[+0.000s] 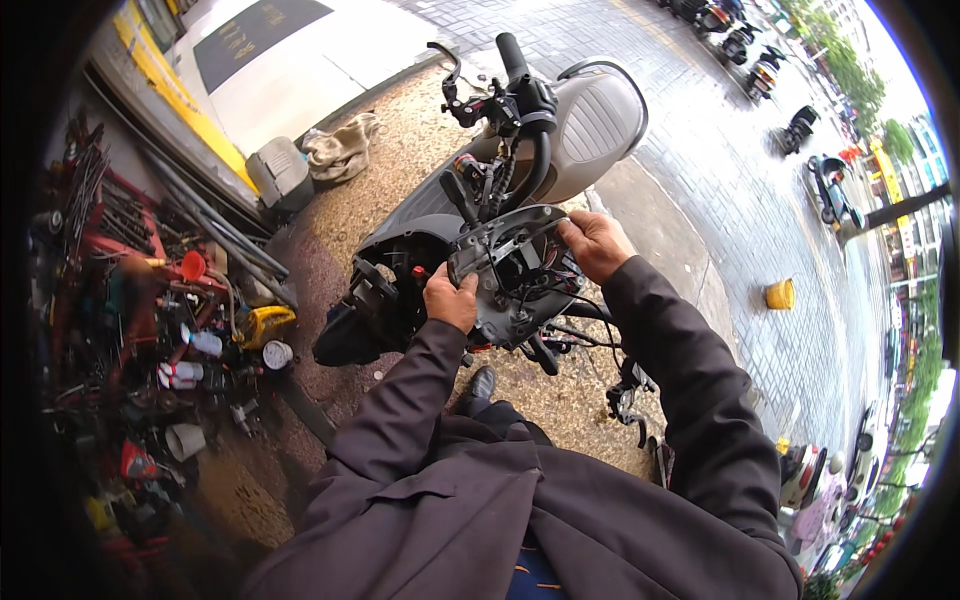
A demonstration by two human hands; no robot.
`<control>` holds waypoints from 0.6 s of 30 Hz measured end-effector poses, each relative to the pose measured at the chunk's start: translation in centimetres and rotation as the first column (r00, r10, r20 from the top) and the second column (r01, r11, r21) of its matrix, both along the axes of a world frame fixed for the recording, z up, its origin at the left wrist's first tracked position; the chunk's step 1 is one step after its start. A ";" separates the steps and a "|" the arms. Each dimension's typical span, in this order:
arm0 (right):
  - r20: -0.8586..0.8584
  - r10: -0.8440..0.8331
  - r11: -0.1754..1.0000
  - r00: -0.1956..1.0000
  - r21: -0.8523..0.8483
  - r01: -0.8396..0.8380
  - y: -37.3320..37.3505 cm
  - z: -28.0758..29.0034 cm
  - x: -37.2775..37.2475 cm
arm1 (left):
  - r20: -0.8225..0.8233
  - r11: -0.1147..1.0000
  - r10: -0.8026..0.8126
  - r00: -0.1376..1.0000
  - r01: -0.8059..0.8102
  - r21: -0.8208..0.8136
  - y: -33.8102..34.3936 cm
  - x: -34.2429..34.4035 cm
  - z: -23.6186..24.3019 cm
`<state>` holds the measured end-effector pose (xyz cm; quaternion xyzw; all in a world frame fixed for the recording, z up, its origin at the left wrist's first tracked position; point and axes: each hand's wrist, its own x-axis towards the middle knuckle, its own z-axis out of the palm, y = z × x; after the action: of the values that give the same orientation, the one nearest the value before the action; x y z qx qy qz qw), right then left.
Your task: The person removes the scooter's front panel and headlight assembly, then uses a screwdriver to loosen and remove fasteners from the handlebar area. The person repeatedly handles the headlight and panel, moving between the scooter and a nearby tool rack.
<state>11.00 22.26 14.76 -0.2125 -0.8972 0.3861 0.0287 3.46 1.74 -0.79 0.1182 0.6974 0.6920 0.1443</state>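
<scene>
A scooter [425,215] with its front end opened up stands before me, its pale ribbed seat [600,112] at the far side. At its front is a dark grey plastic cover [488,300], with wires and dark parts showing behind and beside it. My left hand [452,300] grips the cover's left edge, thumb on top. On its far right corner, the fingers of my right hand [597,245] are closed; the fingertips are partly hidden. The handlebar [535,165] with its black grip and brake lever rises just beyond the cover, with cables hanging loose around it.
Tools and parts lie heaped at the left, with a red funnel [193,265], a yellow container [265,325] and a white tub [277,354]. A grey box [281,172] and a rag [342,147] sit by the doorway. A yellow bucket [780,294] stands on the paving.
</scene>
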 end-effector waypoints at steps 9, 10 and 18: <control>0.084 -0.187 0.969 0.979 -0.148 0.198 -0.4 -2.5 -0.6 | 0.051 0.997 0.023 0.998 -0.027 0.069 0.1 0.5 0.3; 0.159 -0.279 0.917 0.947 -0.248 0.312 -0.9 -2.3 -0.8 | 0.064 0.998 0.008 0.998 -0.012 0.059 0.1 0.5 0.3; 0.313 -0.342 0.785 0.886 -0.423 0.453 -1.8 -1.4 -1.7 | 0.109 0.998 -0.069 0.992 0.067 0.018 -0.1 0.3 -0.1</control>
<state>9.33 20.48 13.35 -0.4392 -0.7034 0.5571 -0.0436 3.78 1.59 -0.88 0.1048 0.6792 0.6970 0.2048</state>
